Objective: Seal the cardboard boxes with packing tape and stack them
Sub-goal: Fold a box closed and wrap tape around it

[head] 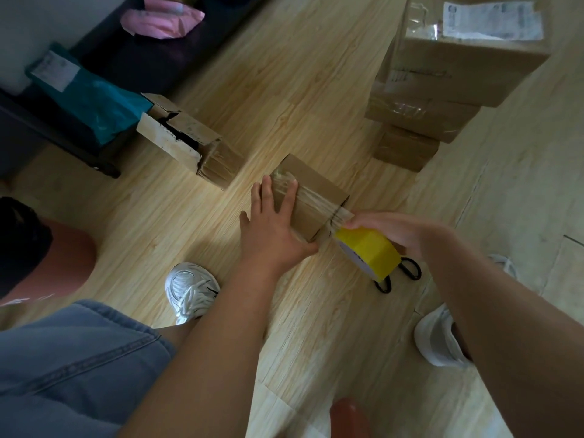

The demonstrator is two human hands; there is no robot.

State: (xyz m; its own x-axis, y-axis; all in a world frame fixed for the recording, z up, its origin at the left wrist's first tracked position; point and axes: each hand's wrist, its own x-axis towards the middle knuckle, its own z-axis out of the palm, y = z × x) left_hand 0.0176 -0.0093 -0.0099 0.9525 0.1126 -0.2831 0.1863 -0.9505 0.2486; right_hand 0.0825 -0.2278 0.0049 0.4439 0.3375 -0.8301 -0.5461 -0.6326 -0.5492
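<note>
My left hand [275,229] lies flat and spread on the small box [311,173], palm pressing its near left side. My right hand [392,230] grips the yellow tape roll [368,252] just off the box's right edge, with a clear strip [316,196] stretched from it across the top. To do this well I should hold the strip taut, bring it down over that edge and rub it flat before cutting. The scissors [398,276] lie right of the box, under the roll. The sealed stack [442,96] stands beyond the box, an open box [189,143] to its left
</note>
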